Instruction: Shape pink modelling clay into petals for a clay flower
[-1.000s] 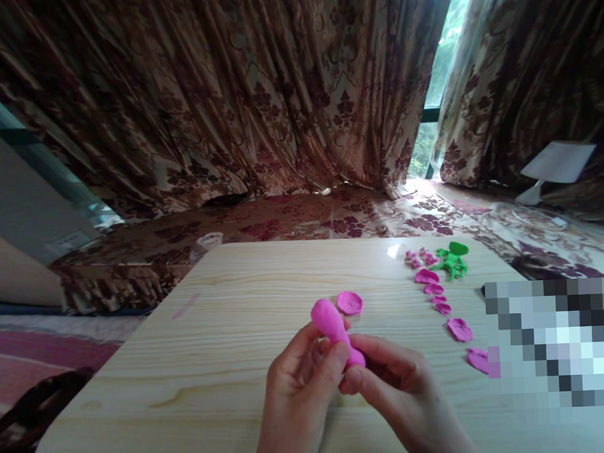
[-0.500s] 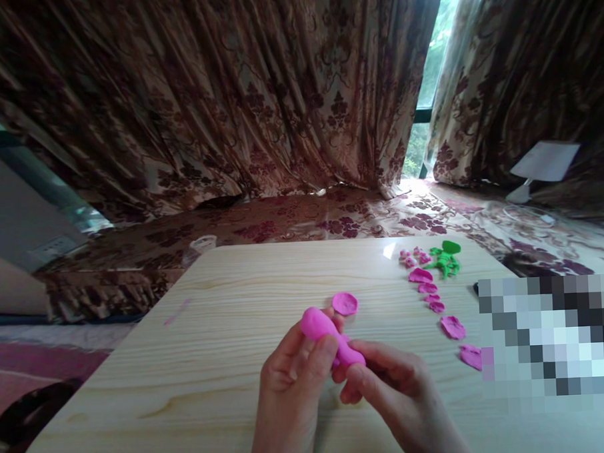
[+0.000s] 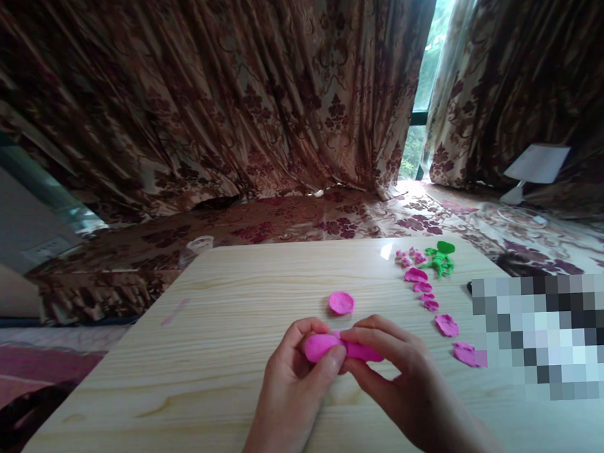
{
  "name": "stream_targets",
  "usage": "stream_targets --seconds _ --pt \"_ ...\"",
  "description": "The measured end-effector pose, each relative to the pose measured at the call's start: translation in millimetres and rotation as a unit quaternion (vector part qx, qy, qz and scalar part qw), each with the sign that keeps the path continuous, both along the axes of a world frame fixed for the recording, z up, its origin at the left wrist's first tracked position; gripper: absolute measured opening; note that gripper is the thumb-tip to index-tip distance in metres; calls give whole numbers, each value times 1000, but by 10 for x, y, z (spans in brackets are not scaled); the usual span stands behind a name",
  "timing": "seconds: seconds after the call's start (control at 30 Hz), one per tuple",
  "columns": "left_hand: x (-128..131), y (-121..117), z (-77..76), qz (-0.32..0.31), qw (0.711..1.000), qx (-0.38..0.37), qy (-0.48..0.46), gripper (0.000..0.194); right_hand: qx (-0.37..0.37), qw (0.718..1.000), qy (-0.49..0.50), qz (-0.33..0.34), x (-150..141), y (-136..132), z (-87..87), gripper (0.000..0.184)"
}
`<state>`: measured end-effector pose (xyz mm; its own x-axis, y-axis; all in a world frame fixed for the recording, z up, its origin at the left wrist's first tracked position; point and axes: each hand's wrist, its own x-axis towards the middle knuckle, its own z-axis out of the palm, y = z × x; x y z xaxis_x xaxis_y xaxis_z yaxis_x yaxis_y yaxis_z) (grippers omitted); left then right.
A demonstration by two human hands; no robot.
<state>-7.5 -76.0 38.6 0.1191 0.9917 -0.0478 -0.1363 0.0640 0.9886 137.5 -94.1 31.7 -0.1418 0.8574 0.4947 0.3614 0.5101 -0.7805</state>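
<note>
Both my hands hold one lump of pink modelling clay [image 3: 332, 347] just above the light wooden table [image 3: 188, 378]. My left hand [image 3: 294, 387] pinches its thicker left end between thumb and fingers. My right hand [image 3: 403, 382] grips the narrower right end, fingers curled over it. The lump lies roughly level between the hands. A flat pink clay disc [image 3: 341, 303] rests on the table just beyond my fingers.
A row of several small pink clay petals [image 3: 425, 291] runs along the right side of the table, ending at a green clay stem piece [image 3: 441, 259]. A blurred-out patch covers the table's right edge. Patterned curtains hang behind, with a white lamp [image 3: 532, 170] at far right.
The clay lump stood tilted upward from my left hand; now it is turned level and lower, with my right hand's fingers closed over its right end.
</note>
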Motion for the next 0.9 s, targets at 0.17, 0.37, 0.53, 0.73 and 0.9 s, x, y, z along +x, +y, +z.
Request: stream_targets --seconds 0.17,0.37,0.53,0.73,0.9 --pt "-104 67 47 -86 993 9 75 13 -6 1000 -24 6 6 -6 66 27" --pt "-116 80 37 -100 991 -4 85 14 -67 996 -50 5 -3 -9 162 16" --pt "-222 135 8 -58 990 10 131 11 -94 992 -81 -36 141 13 210 12" --pt "-496 251 -54 80 992 20 95 18 -118 984 4 -135 618 53 199 12" --pt "-341 234 -24 49 997 15 53 24 -140 976 123 -113 441 207 200 28"
